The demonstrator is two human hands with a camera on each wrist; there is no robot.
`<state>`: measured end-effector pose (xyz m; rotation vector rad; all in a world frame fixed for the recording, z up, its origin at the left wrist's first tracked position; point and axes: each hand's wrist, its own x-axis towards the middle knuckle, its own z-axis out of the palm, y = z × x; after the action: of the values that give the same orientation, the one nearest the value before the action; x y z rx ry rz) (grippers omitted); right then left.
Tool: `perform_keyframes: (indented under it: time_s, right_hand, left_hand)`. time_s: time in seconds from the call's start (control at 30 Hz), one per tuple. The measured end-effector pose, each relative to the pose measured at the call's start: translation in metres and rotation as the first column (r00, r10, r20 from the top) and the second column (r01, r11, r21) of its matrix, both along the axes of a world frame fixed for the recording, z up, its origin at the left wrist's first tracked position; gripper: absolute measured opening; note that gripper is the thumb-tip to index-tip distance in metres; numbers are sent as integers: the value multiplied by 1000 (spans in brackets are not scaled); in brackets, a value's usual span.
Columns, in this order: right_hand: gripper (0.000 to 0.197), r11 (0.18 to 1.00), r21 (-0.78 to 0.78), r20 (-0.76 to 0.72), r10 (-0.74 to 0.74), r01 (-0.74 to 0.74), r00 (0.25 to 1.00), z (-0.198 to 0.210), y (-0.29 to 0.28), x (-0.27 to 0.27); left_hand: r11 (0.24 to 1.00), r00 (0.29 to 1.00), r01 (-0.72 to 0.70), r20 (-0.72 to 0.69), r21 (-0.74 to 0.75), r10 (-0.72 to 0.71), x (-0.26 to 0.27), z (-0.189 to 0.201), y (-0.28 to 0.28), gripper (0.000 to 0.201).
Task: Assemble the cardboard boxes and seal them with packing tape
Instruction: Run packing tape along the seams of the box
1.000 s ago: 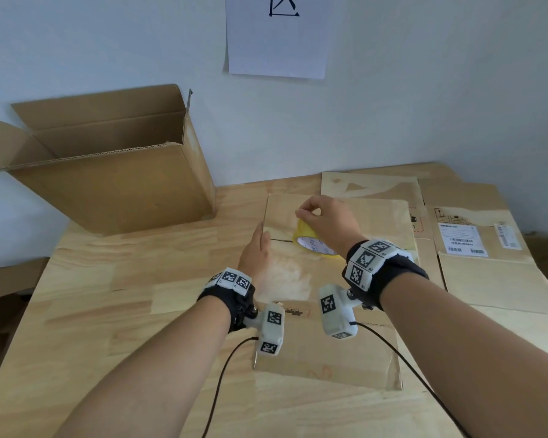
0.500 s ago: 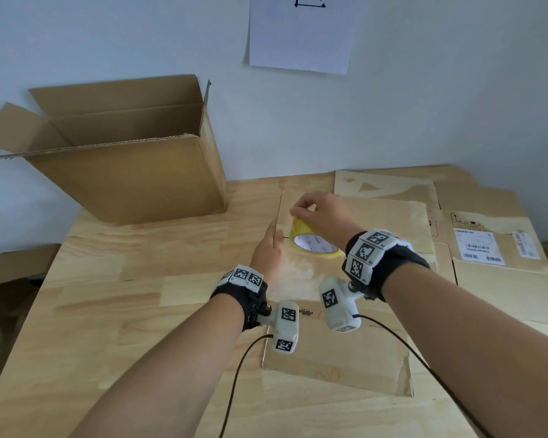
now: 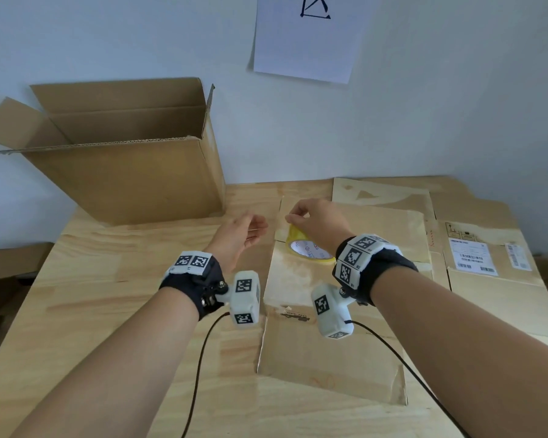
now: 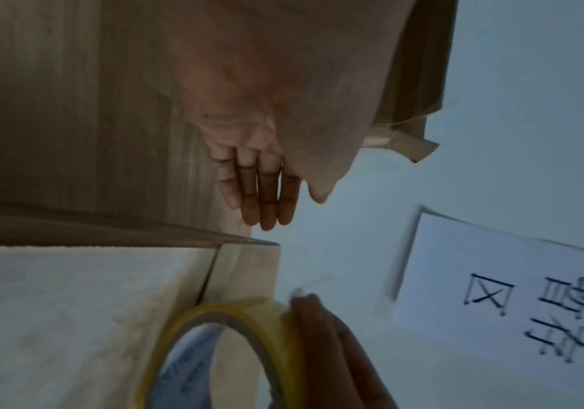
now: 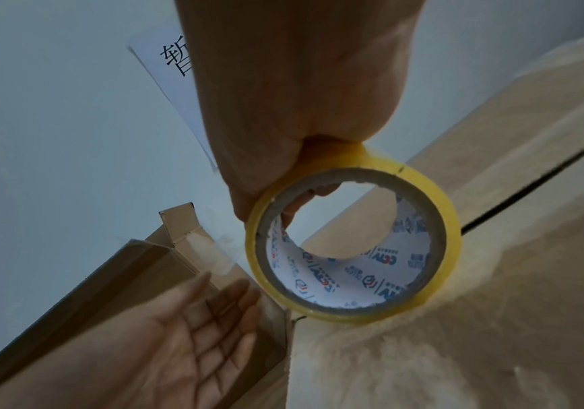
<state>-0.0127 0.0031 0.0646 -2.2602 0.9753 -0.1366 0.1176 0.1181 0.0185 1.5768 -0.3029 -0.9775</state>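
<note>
A yellow packing tape roll (image 3: 307, 251) sits tilted on a flattened cardboard box (image 3: 301, 346) lying on the wooden table (image 3: 108, 279). My right hand (image 3: 293, 218) pinches the roll's far upper rim; in the right wrist view the fingers curl over the tape roll (image 5: 353, 243) from above. My left hand (image 3: 258, 230) hovers just left of the roll, palm turned toward it, fingers straight and holding nothing. In the left wrist view the left hand (image 4: 262, 193) is flat above the cardboard edge, with the tape roll (image 4: 220, 346) below it.
An assembled open box (image 3: 124, 175) stands at the back left against the wall. More flattened boxes (image 3: 475, 257) with shipping labels lie to the right. A paper sheet (image 3: 304, 36) hangs on the wall. Cables (image 3: 200, 368) trail from both wrists.
My left hand has lifted off the flat cardboard and shifted left, palm turning toward the roll. My right hand keeps its pinch on the tape roll, which stays in place.
</note>
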Motion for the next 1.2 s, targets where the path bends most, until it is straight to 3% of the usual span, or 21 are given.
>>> perform_keyframes:
  time_s: [0.13,0.23,0.5,0.6,0.73,1.0,1.2]
  right_hand:
    - [19,999,-39,-43,5,-6,999,3,4,4]
    - [19,998,-68,-73,10,-15,997,3,6,7]
    - [18,994,-110,-151,-4,-13,989,1,8,18]
    - [24,993,-115,-177,6,-27,984,0,9,20]
    - [50,993,-101,-190,37,-57,981,0,6,20]
    - [16,992,127,-28,-5,9,1000,4,-2,2]
    - [44,984,177,-29,-6,11,1000,-5,-6,-16]
  left_hand:
    - [989,990,137,28,55,-139,-5,14,0,48]
    - [974,974,223,30,37,-224,-11,13,0,40]
    - [994,992,86,-83,-65,-91,-20,8,-2,8]
    - [995,990,81,-113,-61,-87,-28,6,-6,13]
    - [996,991,84,-102,-35,-88,-35,-5,-13,12]
    - [999,996,30,-87,12,-28,-37,-17,-22,18]
    - [997,997,-27,-73,66,31,-36,-19,-26,17]
